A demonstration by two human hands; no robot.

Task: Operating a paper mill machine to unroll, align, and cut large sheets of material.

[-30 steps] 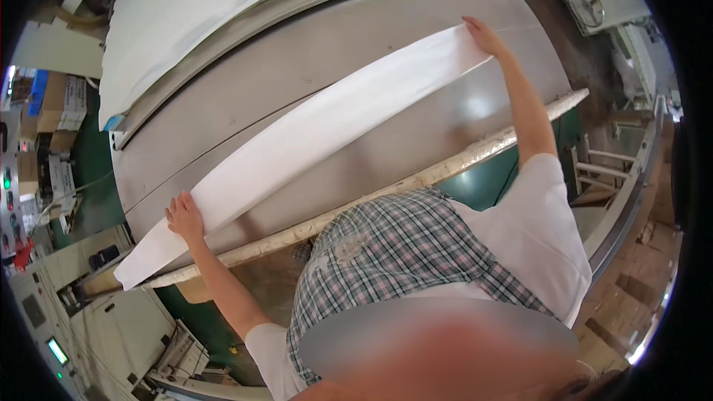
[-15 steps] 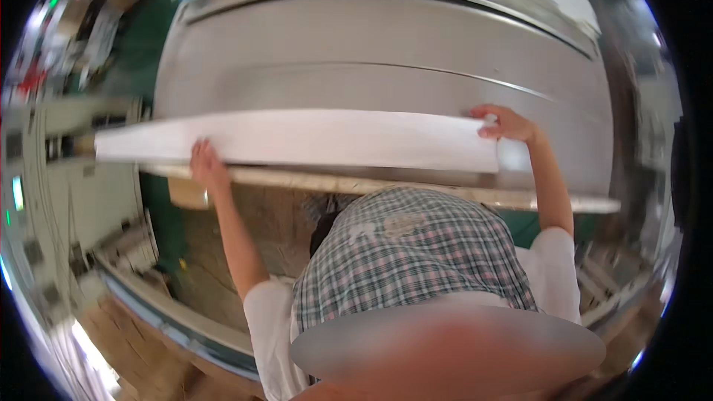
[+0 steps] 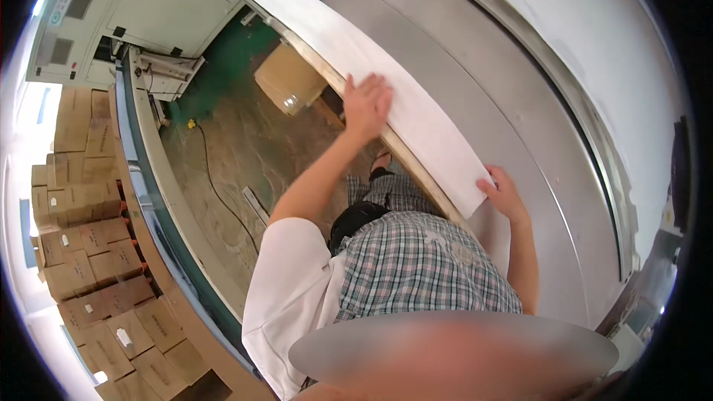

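A long, flat white strip [image 3: 401, 96], folded cloth or paper, lies along the near edge of a grey metal table [image 3: 445, 52]. It runs diagonally from the upper left toward my body. My left hand [image 3: 368, 108] rests over the strip's near edge partway along, fingers stretched out and lying on it. At the end closest to me, my right hand [image 3: 505, 194] pinches the strip's corner between thumb and fingers. The far end reaches past the table toward the machine cabinets.
Beyond the table's dark slot lies a wide white sheet [image 3: 564, 37]. A cardboard box [image 3: 290, 78] sits beneath the table edge. Pale machine cabinets [image 3: 160, 11] stand upper left, stacked cartons [image 3: 96, 252] lower left. A cable [image 3: 215, 186] crosses the floor.
The view has turned left, so the table and strip now run diagonally. My left hand has moved along the strip, closer to my right hand, which stays at the strip's end.
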